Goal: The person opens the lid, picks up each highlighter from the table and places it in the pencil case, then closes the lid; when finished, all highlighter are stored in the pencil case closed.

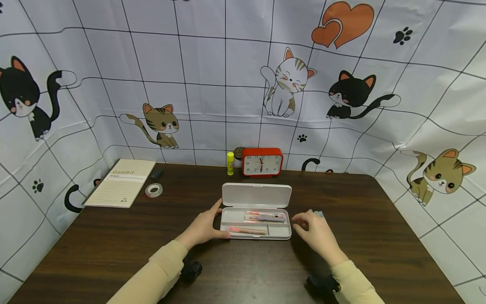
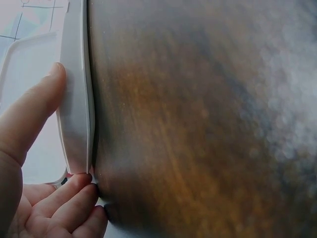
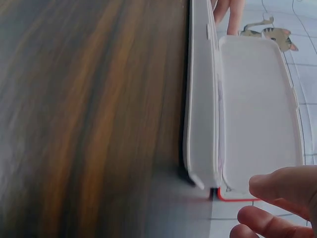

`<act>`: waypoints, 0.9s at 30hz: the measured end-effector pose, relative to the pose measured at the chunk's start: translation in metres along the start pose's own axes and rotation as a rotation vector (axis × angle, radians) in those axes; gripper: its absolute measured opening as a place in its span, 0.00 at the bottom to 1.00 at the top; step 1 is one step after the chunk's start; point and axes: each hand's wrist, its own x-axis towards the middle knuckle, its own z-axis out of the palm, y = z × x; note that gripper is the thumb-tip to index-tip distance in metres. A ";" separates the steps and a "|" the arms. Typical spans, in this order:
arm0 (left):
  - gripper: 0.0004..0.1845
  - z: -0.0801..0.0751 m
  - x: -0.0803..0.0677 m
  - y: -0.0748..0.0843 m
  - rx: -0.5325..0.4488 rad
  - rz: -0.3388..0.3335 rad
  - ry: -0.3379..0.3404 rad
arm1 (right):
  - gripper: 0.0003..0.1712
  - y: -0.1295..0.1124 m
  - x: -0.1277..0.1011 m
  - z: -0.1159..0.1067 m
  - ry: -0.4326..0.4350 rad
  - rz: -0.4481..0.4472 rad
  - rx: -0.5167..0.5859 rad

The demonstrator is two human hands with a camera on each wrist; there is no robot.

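Note:
A white pencil case [image 1: 279, 231] lies on the table with its lid [image 1: 256, 195] raised at the back. Inside are several pens [image 1: 264, 218] in the rear compartment, and a pinkish stick-shaped item [image 1: 248, 231] in the front one. My left hand [image 1: 203, 224] grips the case's left end, thumb [image 2: 42, 101] against the front wall and fingers curled round the end. Just off the right end is my right hand [image 1: 317, 232], fingers loosely bent with nothing between them. A small grey-blue item [image 1: 319, 213] shows behind that hand, mostly hidden by it.
Along the back of the table [image 1: 341, 194] stand a red alarm clock [image 1: 263, 162] and a yellow glue stick [image 1: 230, 163]. At the left lie a notebook [image 1: 120, 183], a roll of tape [image 1: 153, 190] and a small dark block [image 1: 156, 173]. A cat-printed curtain [image 1: 212, 101] surrounds the table's back and sides.

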 end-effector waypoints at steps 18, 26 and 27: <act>0.61 0.002 0.002 -0.004 -0.001 0.020 0.006 | 0.09 0.040 -0.017 -0.023 0.049 0.081 -0.016; 0.61 0.003 0.003 -0.004 -0.002 0.015 0.007 | 0.10 0.054 -0.029 -0.034 0.021 0.123 -0.031; 0.61 0.003 0.003 -0.004 0.000 0.014 0.008 | 0.10 0.056 -0.030 -0.035 0.019 0.125 -0.033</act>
